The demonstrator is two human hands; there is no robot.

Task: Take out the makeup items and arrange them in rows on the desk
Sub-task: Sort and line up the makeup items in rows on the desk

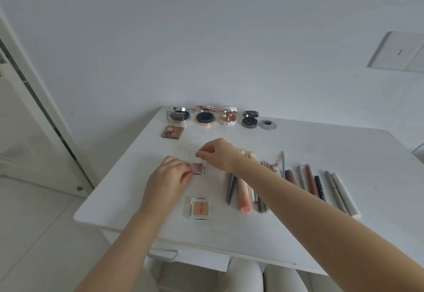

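A small clear case with pink glitter eyeshadow (198, 168) lies on the white desk (298, 144). My left hand (168, 177) pinches its base at the left side. My right hand (218, 154) pinches its raised clear lid (193, 154) at the top edge. A second clear case with peach powder (200, 208) sits closed near the front edge. At the back stand several open round compacts (205, 117) and an open four-pan eyeshadow palette (173, 128). A row of pencils, pens and tubes (309, 183) lies to the right, partly hidden by my right forearm.
A round metal cable grommet (267, 124) sits in the desk at the back. A drawer handle (164, 253) shows under the front edge, above my lap. A white door frame (41, 98) stands to the left, and bare floor lies beside the desk.
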